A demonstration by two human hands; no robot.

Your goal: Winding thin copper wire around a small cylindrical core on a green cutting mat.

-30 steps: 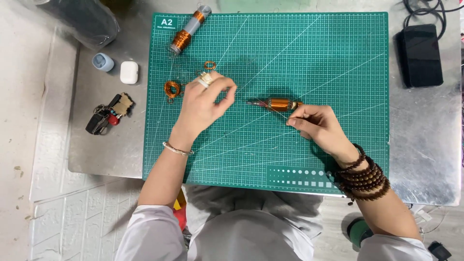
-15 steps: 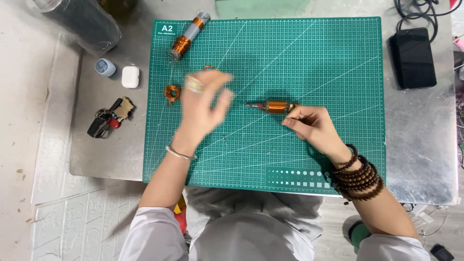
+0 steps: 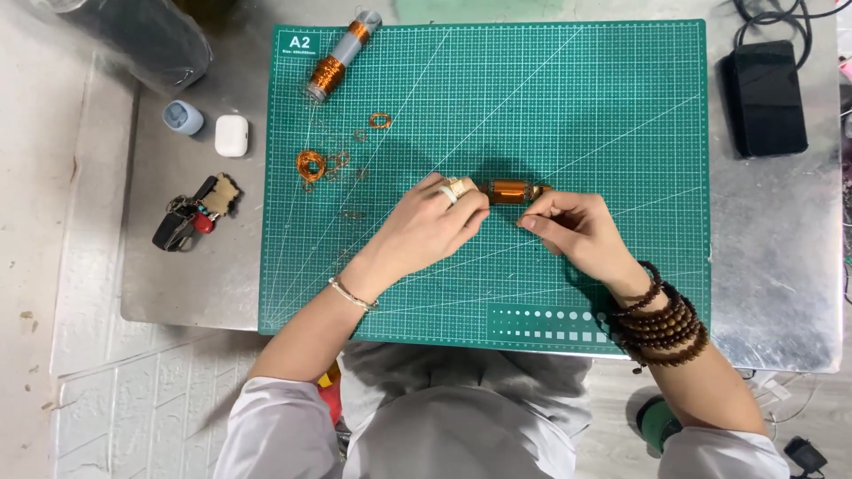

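Since the earlier frame our left hand (image 3: pixel 424 229) had swung back from the far-left loops and closed its fingertips on the left end of the copper-wound coil (image 3: pixel 508 190), mid-mat. Our right hand (image 3: pixel 575 229) pinched the coil's right end, perhaps a wire tail; the view was too small to tell. We judged the winding step in hand, calling next for steady turning with tension kept. On the green cutting mat (image 3: pixel 586 98), a white size label (image 3: pixel 300 43) sat far-left, a grey tube with copper windings (image 3: pixel 342 55) beside it, and a white earbud case (image 3: pixel 232 136) lay left of the mat.
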